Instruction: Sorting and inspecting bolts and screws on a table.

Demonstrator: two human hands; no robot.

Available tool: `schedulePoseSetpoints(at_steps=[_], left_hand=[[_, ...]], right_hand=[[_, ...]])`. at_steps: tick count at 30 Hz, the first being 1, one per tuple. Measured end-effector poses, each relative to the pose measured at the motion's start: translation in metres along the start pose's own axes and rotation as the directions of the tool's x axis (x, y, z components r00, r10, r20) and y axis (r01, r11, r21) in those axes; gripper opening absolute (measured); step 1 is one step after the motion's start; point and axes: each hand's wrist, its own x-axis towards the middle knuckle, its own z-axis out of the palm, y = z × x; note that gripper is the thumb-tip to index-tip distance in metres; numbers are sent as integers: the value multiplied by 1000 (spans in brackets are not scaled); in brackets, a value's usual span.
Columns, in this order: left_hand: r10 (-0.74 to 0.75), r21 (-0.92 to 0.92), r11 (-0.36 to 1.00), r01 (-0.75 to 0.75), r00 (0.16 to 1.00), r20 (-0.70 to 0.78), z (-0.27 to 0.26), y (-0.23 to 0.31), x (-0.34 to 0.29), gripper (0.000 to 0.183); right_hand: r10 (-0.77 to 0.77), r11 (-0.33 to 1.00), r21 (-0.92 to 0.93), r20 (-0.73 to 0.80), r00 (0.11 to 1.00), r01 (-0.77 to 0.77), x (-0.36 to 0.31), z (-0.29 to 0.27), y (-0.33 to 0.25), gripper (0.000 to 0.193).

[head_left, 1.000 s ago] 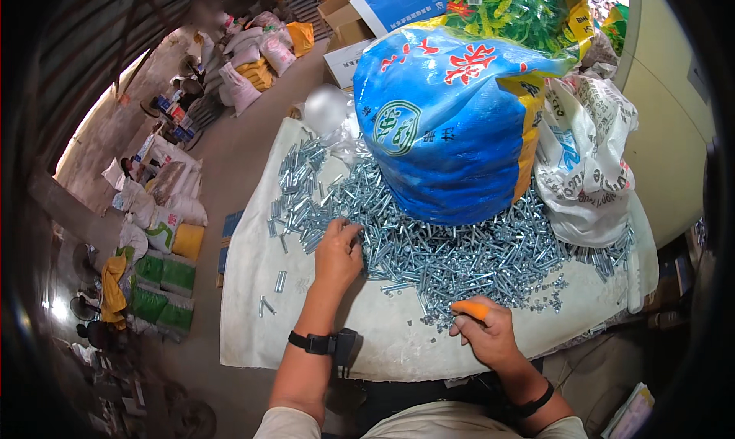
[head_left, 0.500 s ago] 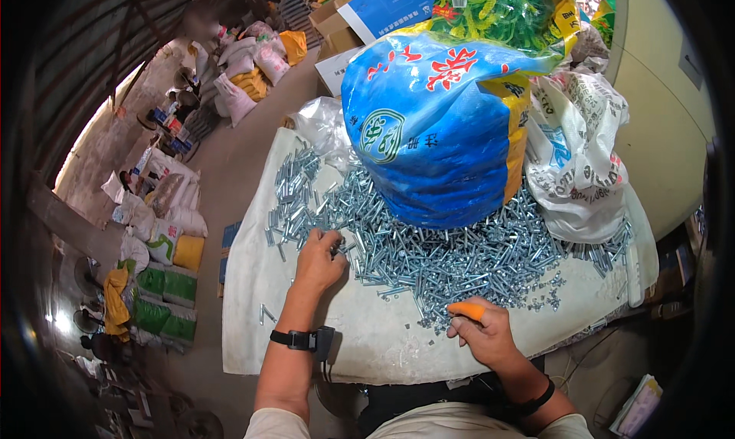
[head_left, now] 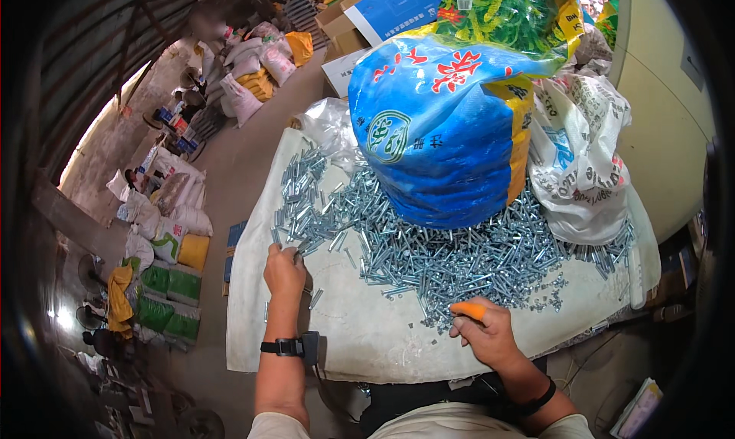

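Near cloth (head_left: 367, 332) lies free; bolts (head_left: 467, 267) and blue sack (head_left: 440, 144) block beyond.

Metal fasteners (head_left: 467, 267) heaped on a pale tabletop (head_left: 367, 347)

The left hand (head_left: 284, 272) is at their near left edge. The right hand (head_left: 490, 333), wearing an orange finger cover (head_left: 468, 310), curls beside the near edge. A blue sack (head_left: 440, 148) bulges over the far side, a white sack (head_left: 582, 179) to its right.

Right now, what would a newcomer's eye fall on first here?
A big, bulging blue sack stands toward the far side of the table, with silvery metal pieces spread in front and to its left. Nearer, an orange finger cover stands out on the right hand, beside those pieces.
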Motion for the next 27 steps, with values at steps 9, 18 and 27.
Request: schedulePoseSetpoints(at_steps=[9,18,27], left_hand=[[100,-215,973,-81,992,78,19,9,-5,17],[119,-114,989,-96,969,217,-2,35,-10,4],[384,-770,620,-148,913,134,-24,123,-37,18]], right_hand=[[2,1000,-15,-27,1000,-3,-1,1,1,20],[11,1000,-7,-20,1000,-11,1,-1,-2,21],[22,999,-29,1,1000,-22,-1,-3,-3,21]])
